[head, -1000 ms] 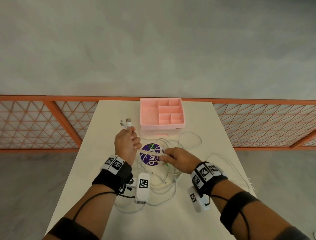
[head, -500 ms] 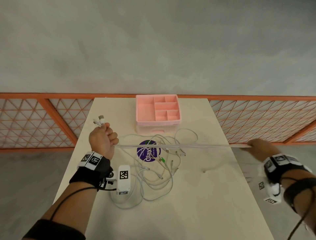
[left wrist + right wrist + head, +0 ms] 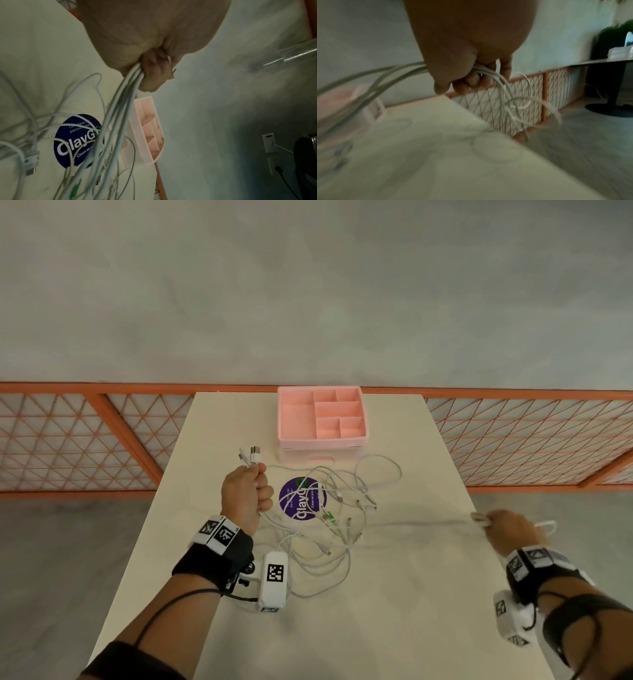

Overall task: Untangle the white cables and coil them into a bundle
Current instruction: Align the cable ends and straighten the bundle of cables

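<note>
White cables [image 3: 329, 542] lie in a loose tangle on the near middle of the cream table [image 3: 394, 611], their loops spreading from beside the left wrist out across a round purple sticker [image 3: 302, 498]; several plug ends, one with a green tip, rest among the strands. Nearest on the right, the right hand [image 3: 510, 530] is held out past the table's right edge, fingers [image 3: 471, 81] curled tight round a few strands. In the right wrist view the cords run in from the left, pass under the thumb and fingers, and fall beyond the knuckles in small hanging loops; the picture is blurred, so the number of strands cannot be told. From that fist a strand stretches back leftward, low over the table, into the tangle. The left hand [image 3: 245, 498] is raised over the left part of the table, closed in a fist on a sheaf of cables: the left wrist view shows four or five cords packed side by side, leaving the bottom of the fist [image 3: 150, 75] and dropping toward the sticker. Above the fist, a few connector ends [image 3: 251, 455] stick up together. Farther off, a pink divided tray [image 3: 320, 416] sits at the table's far edge, with the orange lattice railing [image 3: 102, 440] behind it.
</note>
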A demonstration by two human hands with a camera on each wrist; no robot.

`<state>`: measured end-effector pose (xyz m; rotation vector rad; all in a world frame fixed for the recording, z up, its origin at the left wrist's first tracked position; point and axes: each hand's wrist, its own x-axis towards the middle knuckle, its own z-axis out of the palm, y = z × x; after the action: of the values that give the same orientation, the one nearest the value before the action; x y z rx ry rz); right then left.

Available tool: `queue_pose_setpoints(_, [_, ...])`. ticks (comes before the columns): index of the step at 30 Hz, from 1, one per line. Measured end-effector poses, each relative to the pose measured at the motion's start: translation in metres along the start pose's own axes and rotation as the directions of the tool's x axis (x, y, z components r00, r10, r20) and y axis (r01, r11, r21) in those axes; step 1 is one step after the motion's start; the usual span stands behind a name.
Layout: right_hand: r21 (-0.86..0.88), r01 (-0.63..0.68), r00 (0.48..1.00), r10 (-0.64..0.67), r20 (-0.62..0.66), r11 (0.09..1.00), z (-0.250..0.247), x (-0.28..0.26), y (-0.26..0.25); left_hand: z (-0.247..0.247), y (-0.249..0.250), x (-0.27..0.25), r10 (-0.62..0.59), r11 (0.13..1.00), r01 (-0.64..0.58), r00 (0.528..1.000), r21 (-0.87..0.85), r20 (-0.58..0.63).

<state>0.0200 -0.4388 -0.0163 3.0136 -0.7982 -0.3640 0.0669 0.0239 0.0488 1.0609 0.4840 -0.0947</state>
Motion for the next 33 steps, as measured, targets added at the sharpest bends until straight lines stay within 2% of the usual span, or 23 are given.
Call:
queue_pose_setpoints(4, [-0.084,0.153,0.956,-0.125,0.267,0.985,0.052,-0.024,-0.027,-0.005,0.003,0.0,0.006,1.0,-0.006,1.0,-0.012,0.002])
queue_pose_setpoints(7, [-0.112,0.209,0.902,-0.148,0.405,0.972,0.054,-0.036,-0.056,-0.005,0.005,0.001,0.013,1.0,-0.013,1.0,-0.028,0.006])
queue_pose_setpoints(9, [-0.109,0.291,0.859,-0.21,0.467,0.95,0.041,-0.048,-0.083,-0.003,0.006,0.001,0.005,0.998,-0.004,1.0,-0.059,0.01])
queue_pose_setpoints(11, [-0.02,0.426,0.821,-0.378,0.427,0.904,0.018,-0.069,-0.122,0.0,0.005,0.001,-0.01,0.995,0.011,1.0,-0.098,0.016])
queue_pose_setpoints(12, [0.093,0.505,0.788,-0.502,0.357,0.858,0.007,-0.082,-0.145,0.002,0.003,0.0,-0.02,0.993,0.022,1.0,-0.118,0.018])
queue_pose_setpoints(14, [0.41,0.604,0.675,-0.712,0.193,0.684,-0.013,-0.112,-0.192,0.008,-0.004,-0.005,-0.043,0.987,0.047,0.999,-0.154,0.03])
queue_pose_setpoints(16, [0.594,0.631,0.57,-0.818,0.081,0.498,-0.023,-0.138,-0.234,0.015,-0.013,-0.011,-0.06,0.979,0.067,0.997,-0.191,0.043])
queue_pose_setpoints(18, [0.628,0.654,0.506,-0.861,0.05,0.421,-0.02,-0.156,-0.262,0.017,-0.017,-0.013,-0.069,0.972,0.075,0.997,-0.223,0.034])
queue_pose_setpoints(22, [0.6,0.669,0.52,-0.853,0.042,0.438,0.0,-0.158,-0.263,-0.001,-0.018,-0.009,-0.057,0.979,0.049,0.998,-0.196,-0.033])
queue_pose_setpoints(25, [0.481,0.746,0.467,-0.877,0.116,0.461,0.012,-0.156,-0.249,-0.016,-0.03,-0.006,-0.038,0.997,0.031,0.995,-0.072,-0.096])
queue_pose_setpoints(26, [0.468,0.739,0.467,-0.869,0.165,0.485,0.02,-0.155,-0.242,-0.02,-0.033,-0.005,-0.021,1.0,0.019,0.993,-0.023,-0.118])
queue_pose_setpoints(30, [0.403,0.647,0.541,-0.762,0.356,0.648,0.057,-0.144,-0.196,-0.033,-0.034,0.004,-0.037,0.999,0.039,0.986,0.013,-0.164])
queue_pose_setpoints(33, [0.398,0.533,0.595,-0.665,0.451,0.747,0.068,-0.134,-0.163,-0.037,-0.033,0.004,-0.114,0.988,0.126,0.985,0.089,-0.133])
